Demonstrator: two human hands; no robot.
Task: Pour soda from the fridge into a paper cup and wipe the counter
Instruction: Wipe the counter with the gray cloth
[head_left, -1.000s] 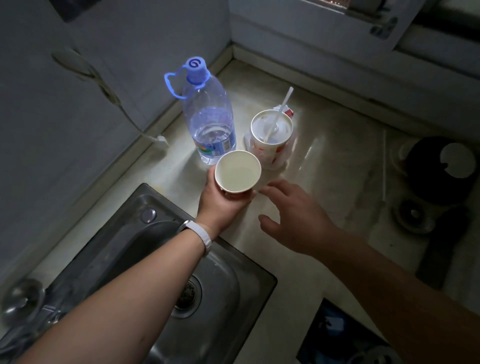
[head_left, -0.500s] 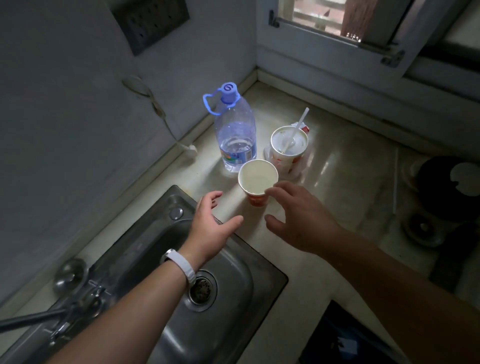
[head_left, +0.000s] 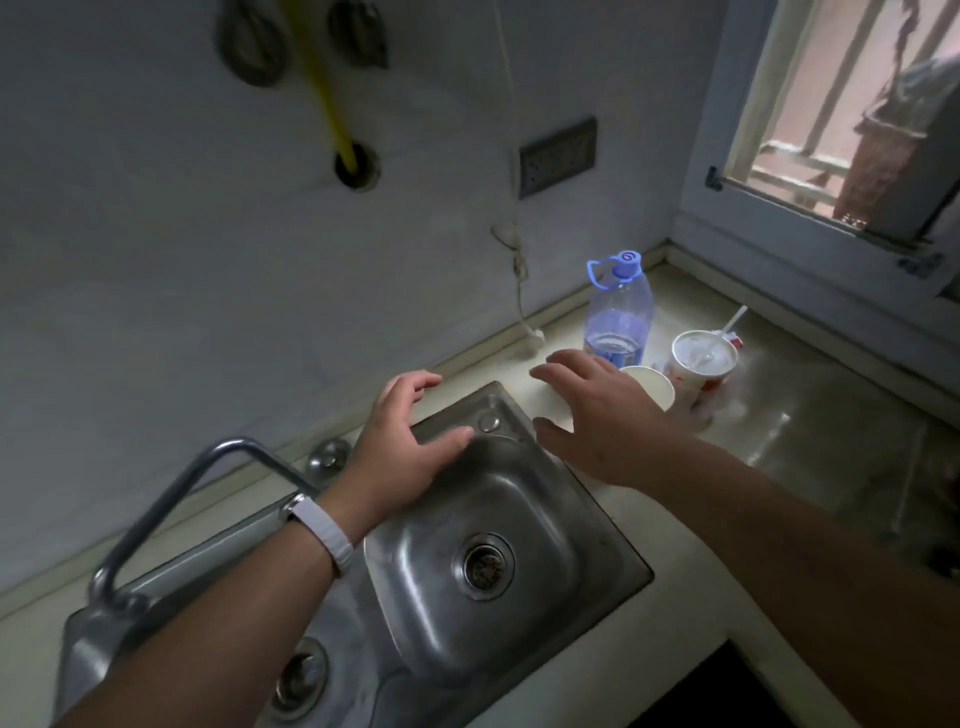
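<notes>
Now paper cup (head_left: 652, 387) set near counter (head_left: 810, 441) back corner, L hand (head_left: 400, 441) & R hand (head_left: 608, 415) both spread, empty; next: fetch soda from fridge.

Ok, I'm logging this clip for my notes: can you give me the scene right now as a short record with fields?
setting: kitchen counter in a corner, under a window
left hand: open, over the sink, holding nothing
right hand: open, fingers spread, in front of the paper cup
paper cup: upright on the counter, partly hidden
water bottle: upright, blue cap on, behind the cup
lidded cup with straw: right of the paper cup
soda: not in view
</notes>
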